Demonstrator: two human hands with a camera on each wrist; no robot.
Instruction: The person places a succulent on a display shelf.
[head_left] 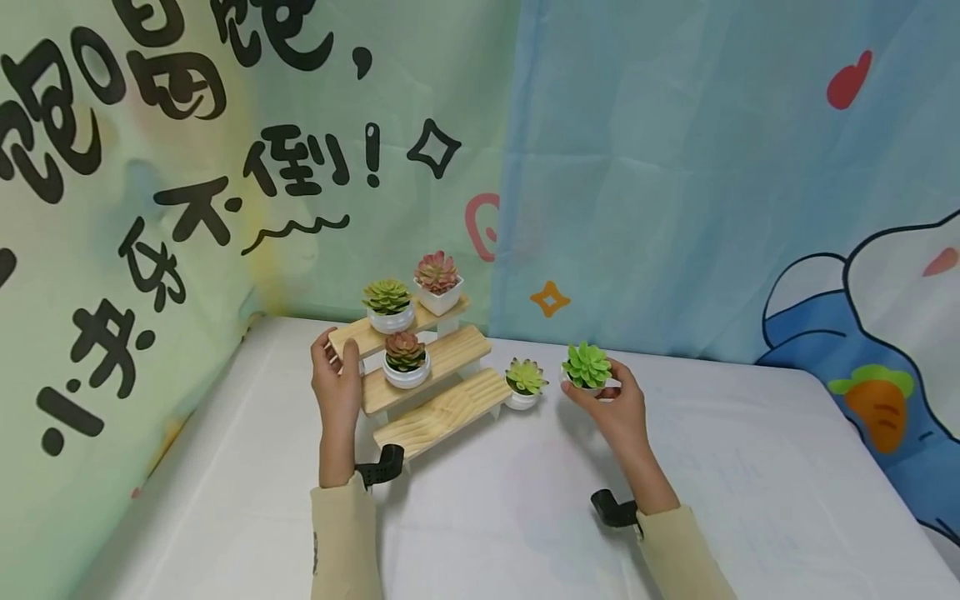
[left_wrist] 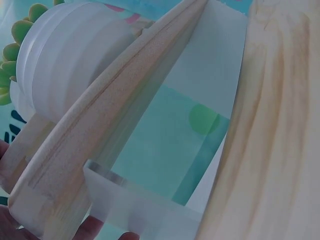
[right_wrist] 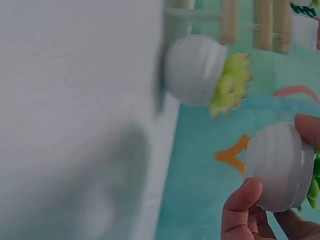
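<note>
A three-step wooden stand [head_left: 442, 408] sits on the white table. My left hand [head_left: 335, 379] grips the left end of its top step [left_wrist: 75, 150]. That step carries a green succulent in a round white pot [head_left: 388, 306] and a pink succulent in a square pot [head_left: 438, 283]. A reddish succulent [head_left: 406, 360] sits on the middle step. My right hand [head_left: 609, 400] holds a bright green succulent in a white ribbed pot [head_left: 587, 368] just above the table, right of the stand; its fingers curl round the pot [right_wrist: 277, 167]. A yellow-green succulent [head_left: 524, 384] stands on the table between.
A printed cloth backdrop [head_left: 675, 167] hangs behind the table, and another with black characters [head_left: 112, 208] closes the left side. The white tablecloth [head_left: 525, 517] stretches toward me and to the right.
</note>
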